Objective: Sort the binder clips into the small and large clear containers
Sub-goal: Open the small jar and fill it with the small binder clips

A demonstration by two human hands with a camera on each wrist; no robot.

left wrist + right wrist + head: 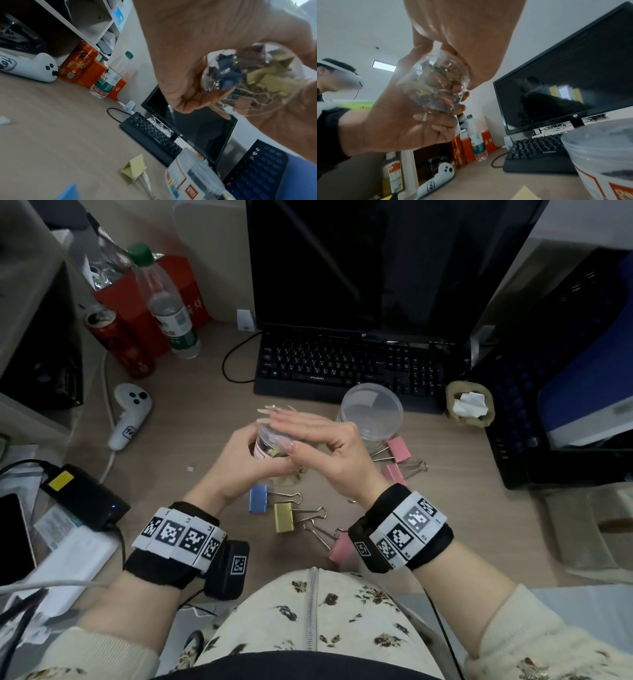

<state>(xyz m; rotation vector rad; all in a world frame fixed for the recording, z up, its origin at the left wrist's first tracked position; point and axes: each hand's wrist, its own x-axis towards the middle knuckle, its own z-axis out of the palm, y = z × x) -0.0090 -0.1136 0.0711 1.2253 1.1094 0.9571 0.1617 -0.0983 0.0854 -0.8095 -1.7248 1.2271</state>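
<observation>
My left hand (245, 457) grips the small clear container (269, 445) round its side, raised above the desk. It holds several small blue and yellow binder clips (248, 79). My right hand (308, 428) lies flat over the container's top with fingers straight and the thumb against its side. The large clear container (370, 412) stands lidded behind my right hand. Large clips lie on the desk below my hands: a blue clip (258, 498), a yellow clip (283, 517) and pink clips (399, 448).
A black keyboard (349, 364) and monitor (359, 261) stand behind. A water bottle (168, 306), red can (116, 340) and white controller (132, 412) are at the left, a power brick (85, 494) at the near left, a dark crate (534, 392) at the right.
</observation>
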